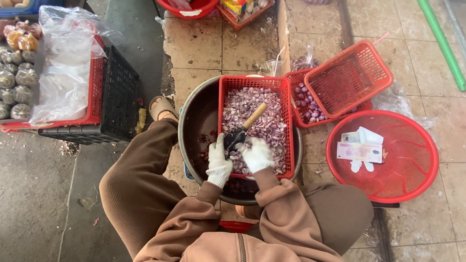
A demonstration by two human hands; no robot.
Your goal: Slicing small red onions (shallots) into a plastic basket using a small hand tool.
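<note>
Gloved hands (pixel 238 157) together (fingers curled), over basket (pixel 256 126)

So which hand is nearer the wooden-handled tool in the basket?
Left. The left hand grips the tool at its dark lower end; the right hand sits just beside it on the shallots.

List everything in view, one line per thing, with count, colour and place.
rectangular basket: one, red, across the metal basin, holds peeled shallots
metal basin: one, grey, centre floor
knife: one, dark blade, wooden handle, over the shallots
small baskets: two, red, stacked right of the basin, the lower one holds purple shallots
round basket: one, red, right, holds banknotes
banknotes: a few, pale pink, in the round basket
black crate: one, left
plastic bags: several, clear, upper left
green pole: one, upper right
left hand: white glove, by the knife blade
right hand: white glove, on the shallots
</note>
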